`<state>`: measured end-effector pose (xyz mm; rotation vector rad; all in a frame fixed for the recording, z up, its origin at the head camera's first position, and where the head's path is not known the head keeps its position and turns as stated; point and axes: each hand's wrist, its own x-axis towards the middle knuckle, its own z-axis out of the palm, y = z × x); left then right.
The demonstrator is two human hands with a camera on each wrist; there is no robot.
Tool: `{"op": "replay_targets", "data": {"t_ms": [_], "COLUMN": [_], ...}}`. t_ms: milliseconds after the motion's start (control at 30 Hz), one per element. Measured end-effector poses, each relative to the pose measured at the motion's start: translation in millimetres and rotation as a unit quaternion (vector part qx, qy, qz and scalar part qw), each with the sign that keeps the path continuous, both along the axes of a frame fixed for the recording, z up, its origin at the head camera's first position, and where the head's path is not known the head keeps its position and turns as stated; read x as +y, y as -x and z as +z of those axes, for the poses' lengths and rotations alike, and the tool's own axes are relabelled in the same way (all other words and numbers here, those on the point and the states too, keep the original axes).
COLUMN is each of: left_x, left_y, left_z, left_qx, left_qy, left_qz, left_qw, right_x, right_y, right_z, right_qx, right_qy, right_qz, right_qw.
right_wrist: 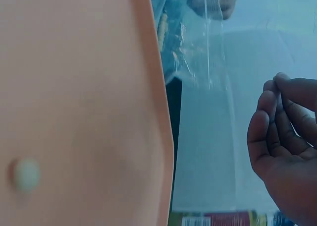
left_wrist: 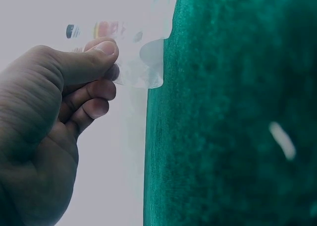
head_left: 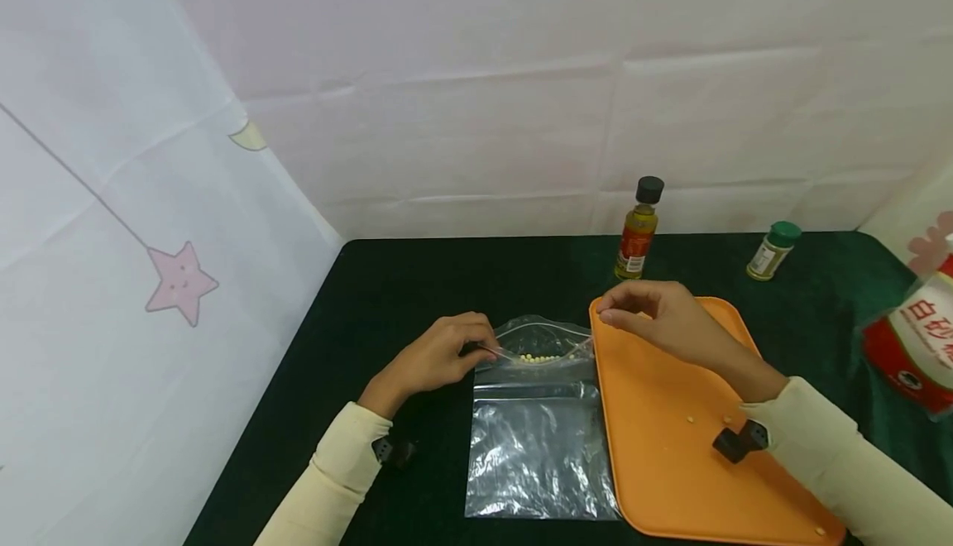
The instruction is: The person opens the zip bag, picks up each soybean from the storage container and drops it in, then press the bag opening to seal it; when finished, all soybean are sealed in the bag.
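In the head view a clear zip-lock bag [head_left: 543, 455] lies flat on the dark green table, its mouth gaping. Small round yellow pieces [head_left: 538, 358], like soybeans, rest inside near the opening. My left hand [head_left: 445, 349] pinches the left edge of the bag's mouth between thumb and fingers; the left wrist view shows the clear film [left_wrist: 151, 67] at its fingertips. My right hand [head_left: 663, 318] hovers over the upper left of an orange tray [head_left: 655, 463], with fingers bent. In the right wrist view its thumb and fingertips meet; I cannot tell whether something tiny sits between them.
A few loose yellow pieces [head_left: 690, 419] lie on the tray. Behind it stand an oil bottle [head_left: 636, 240] with a black cap and a green-lidded jar [head_left: 773, 251]. A red and white packet [head_left: 919, 335] is at the right. A pale cloth backdrop [head_left: 476, 116] hangs behind the table.
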<state>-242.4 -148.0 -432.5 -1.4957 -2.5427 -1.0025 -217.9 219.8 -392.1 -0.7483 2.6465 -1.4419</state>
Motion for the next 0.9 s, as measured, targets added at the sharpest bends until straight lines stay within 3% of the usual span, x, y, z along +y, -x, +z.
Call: {"op": "replay_targets", "data": {"t_ms": [267, 400, 533, 633, 733, 900], "left_x": [2.1, 1.6, 1.8, 1.9, 2.0, 2.2], "left_y": [-1.3, -1.4, -0.9, -0.8, -0.8, -0.7], "left_z": [2.0, 1.1, 0.2, 0.3, 0.6, 0.4], "left_qx": [0.007, 0.009, 0.008, 0.005, 0.004, 0.001], "left_qy": [0.004, 0.003, 0.001, -0.002, -0.003, -0.001], "left_qz": [0.002, 0.005, 0.005, 0.003, 0.003, 0.005], "left_qw": [1.0000, 0.9999, 1.0000, 1.0000, 1.0000, 1.0000], "right_x": [-29, -23, -5, 10, 25, 44], "right_y": [6.1, 4.1, -1.5, -8.5, -16.5, -28.7], "right_z": [-0.5, 3.4, 13.7, 24.2, 31.1, 23.1], "right_qx": [0.060, 0.075, 0.087, 0.083, 0.065, 0.007], "right_qy": [-0.040, -0.055, -0.107, -0.173, -0.244, -0.307], "right_qz": [0.033, 0.020, 0.021, 0.049, 0.091, 0.159], "right_qw": [0.9968, 0.9954, 0.9902, 0.9802, 0.9634, 0.9384]}}
